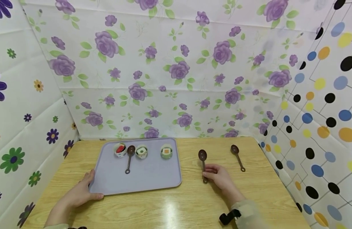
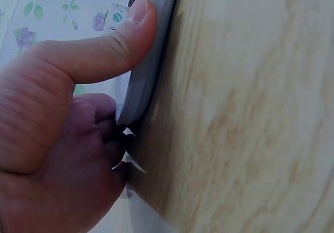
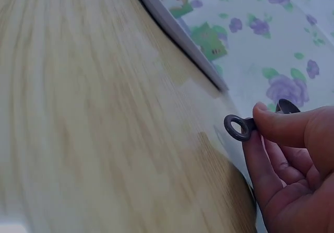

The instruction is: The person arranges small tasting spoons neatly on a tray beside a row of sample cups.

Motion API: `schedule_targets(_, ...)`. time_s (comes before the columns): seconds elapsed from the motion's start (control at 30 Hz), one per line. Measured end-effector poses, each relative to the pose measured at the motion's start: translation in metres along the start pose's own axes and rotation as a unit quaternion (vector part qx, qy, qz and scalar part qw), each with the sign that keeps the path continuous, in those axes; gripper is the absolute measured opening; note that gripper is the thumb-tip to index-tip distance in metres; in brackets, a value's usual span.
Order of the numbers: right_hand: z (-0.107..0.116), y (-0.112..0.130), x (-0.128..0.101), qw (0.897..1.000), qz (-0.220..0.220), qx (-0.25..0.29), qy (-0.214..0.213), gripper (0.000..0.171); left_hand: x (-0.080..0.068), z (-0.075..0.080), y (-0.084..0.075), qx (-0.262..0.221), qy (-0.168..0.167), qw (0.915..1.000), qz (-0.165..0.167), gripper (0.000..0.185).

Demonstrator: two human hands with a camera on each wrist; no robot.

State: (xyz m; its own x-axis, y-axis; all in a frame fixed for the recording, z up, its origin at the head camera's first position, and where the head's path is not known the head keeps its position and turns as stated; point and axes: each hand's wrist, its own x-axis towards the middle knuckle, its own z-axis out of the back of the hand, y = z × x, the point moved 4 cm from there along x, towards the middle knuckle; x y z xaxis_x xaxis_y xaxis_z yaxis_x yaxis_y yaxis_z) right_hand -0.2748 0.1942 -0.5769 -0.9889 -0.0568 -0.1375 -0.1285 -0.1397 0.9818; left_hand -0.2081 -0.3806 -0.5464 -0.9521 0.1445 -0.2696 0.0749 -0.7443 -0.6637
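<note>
A lavender tray lies on the wooden table, left of the middle. At its near left corner, my left hand grips the edge; in the left wrist view the thumb lies along the rim. My right hand pinches the handle of a brown spoon between thumb and fingers, right of the tray, bowl pointing away. The right wrist view shows the handle's ring end sticking out past the fingertips. Another brown spoon lies on the tray between two small patterned cups.
On the tray's far side stand a cup with something red, a white-and-green cup and a green cup with an orange square. A third spoon lies at the table's right. Patterned cloth walls enclose the back and sides.
</note>
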Motion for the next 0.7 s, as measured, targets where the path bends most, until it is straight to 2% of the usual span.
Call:
schedule_targets(0.27, -0.048, 0.010, 0.007, 0.998, 0.012, 0.034, 0.051, 0.044, 0.001, -0.002, 0.000, 0.001, -0.001, 1.0000, -0.003, 0.139)
schedule_targets(0.47, -0.079, 0.018, 0.007, 0.996, 0.021, 0.021, 0.086, 0.042, 0.001, -0.002, 0.002, 0.001, -0.005, 1.0000, -0.005, 0.139)
schedule_targets(0.7, -0.104, 0.027, 0.007, 0.993, 0.018, 0.021, 0.112, 0.041, -0.001, -0.001, 0.001, 0.001, -0.005, 1.0000, -0.001, 0.139)
